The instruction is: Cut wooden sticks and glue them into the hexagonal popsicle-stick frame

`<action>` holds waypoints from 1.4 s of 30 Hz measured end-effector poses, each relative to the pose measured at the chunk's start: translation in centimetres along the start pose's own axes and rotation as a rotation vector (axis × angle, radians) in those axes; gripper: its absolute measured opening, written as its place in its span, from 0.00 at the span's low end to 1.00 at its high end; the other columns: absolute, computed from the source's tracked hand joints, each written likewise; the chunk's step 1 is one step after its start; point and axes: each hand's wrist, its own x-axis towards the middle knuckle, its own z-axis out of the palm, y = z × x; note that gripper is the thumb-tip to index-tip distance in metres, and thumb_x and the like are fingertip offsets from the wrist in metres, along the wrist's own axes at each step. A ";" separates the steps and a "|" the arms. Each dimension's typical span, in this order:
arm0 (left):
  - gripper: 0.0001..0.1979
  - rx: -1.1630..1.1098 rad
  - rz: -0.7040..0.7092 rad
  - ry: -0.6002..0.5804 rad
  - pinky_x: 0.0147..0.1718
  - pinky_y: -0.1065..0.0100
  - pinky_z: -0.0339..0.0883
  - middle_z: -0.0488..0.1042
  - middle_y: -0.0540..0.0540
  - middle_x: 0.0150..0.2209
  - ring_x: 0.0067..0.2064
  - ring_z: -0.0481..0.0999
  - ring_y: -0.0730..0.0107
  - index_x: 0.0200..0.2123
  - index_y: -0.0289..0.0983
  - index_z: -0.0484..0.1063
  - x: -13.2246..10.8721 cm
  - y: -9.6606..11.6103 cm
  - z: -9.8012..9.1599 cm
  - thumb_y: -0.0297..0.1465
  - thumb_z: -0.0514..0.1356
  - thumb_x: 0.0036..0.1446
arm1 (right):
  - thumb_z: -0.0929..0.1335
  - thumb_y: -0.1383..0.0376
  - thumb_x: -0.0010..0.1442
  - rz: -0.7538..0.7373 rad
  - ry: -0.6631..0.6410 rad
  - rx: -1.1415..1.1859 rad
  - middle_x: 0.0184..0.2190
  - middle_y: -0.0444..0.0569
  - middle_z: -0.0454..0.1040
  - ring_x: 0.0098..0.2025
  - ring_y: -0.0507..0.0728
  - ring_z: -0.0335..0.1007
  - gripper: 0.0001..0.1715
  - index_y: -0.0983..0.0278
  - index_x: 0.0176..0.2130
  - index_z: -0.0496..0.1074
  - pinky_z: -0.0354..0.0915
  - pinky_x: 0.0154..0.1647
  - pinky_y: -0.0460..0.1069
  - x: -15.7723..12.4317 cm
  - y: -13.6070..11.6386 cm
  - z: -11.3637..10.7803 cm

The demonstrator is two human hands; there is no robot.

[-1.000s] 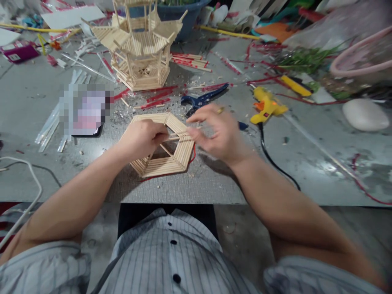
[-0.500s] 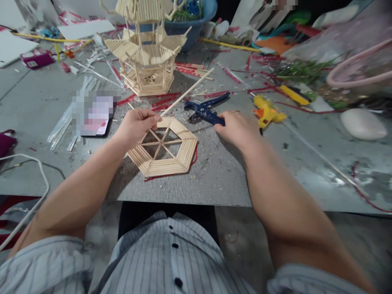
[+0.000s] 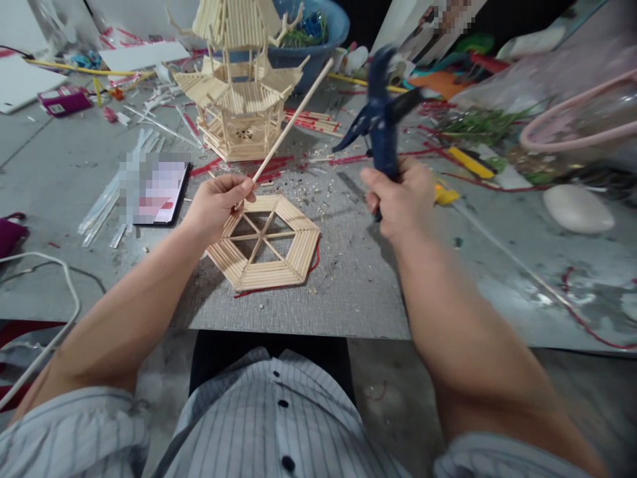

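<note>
My left hand [image 3: 221, 202] pinches a thin wooden stick [image 3: 293, 123], which slants up to the right. Beneath that hand lies a flat hexagonal frame [image 3: 273, 273] of glued sticks, with spokes crossing in its open middle. My right hand [image 3: 401, 199] is wrapped around blue hand shears [image 3: 383, 136], held upright above the table; their jaws are blurred by motion. Behind the frame stands a stick-built pagoda model [image 3: 241, 93] with tiered roofs. A yellow glue gun [image 3: 445, 194] is partly hidden behind my right hand.
A phone [image 3: 162, 192] and clear glue sticks [image 3: 107, 192] lie on the left. Red-wrapped sticks [image 3: 316, 123] and scraps litter the table [image 3: 348, 292]. To the right are a yellow utility knife [image 3: 470, 162] and a white mouse [image 3: 578, 208]. A blue basin [image 3: 328, 53] stands behind.
My right hand has lifted the blue shears off the table and turned them upright. The stick in my left hand now points more steeply upward. The hexagonal frame has stayed put.
</note>
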 end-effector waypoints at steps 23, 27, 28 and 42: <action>0.11 -0.089 0.272 -0.151 0.60 0.53 0.57 0.79 0.45 0.36 0.54 0.73 0.60 0.26 0.38 0.75 -0.3 -0.1 0.4 0.40 0.67 0.49 | 0.66 0.69 0.39 0.229 -0.306 0.924 0.50 0.42 0.74 0.55 0.59 0.68 0.25 0.55 0.41 0.71 0.66 0.55 0.60 -3.0 -4.0 2.3; 0.10 -0.019 0.340 -0.123 0.61 0.56 0.55 0.77 0.44 0.49 0.62 0.64 0.60 0.27 0.40 0.75 -0.4 0.2 -0.1 0.40 0.66 0.50 | 0.67 0.69 0.39 0.253 -0.313 0.961 0.47 0.41 0.76 0.57 0.60 0.67 0.21 0.54 0.37 0.72 0.66 0.55 0.60 -3.1 -4.3 2.3; 0.10 -0.003 0.332 -0.148 0.61 0.55 0.55 0.77 0.44 0.49 0.63 0.63 0.59 0.27 0.39 0.75 -0.5 0.3 -0.1 0.39 0.66 0.51 | 0.67 0.69 0.39 0.262 -0.314 0.971 0.45 0.42 0.77 0.57 0.60 0.67 0.19 0.54 0.34 0.72 0.66 0.54 0.60 -3.1 -4.3 2.3; 0.09 0.054 0.166 -0.406 0.49 0.63 0.66 0.79 0.46 0.33 0.46 0.76 0.64 0.27 0.36 0.76 -1.8 0.6 1.2 0.36 0.63 0.52 | 0.63 0.65 0.36 0.279 -0.471 1.031 0.37 0.42 0.77 0.54 0.61 0.67 0.17 0.52 0.31 0.68 0.66 0.50 0.64 -4.1 -5.7 2.5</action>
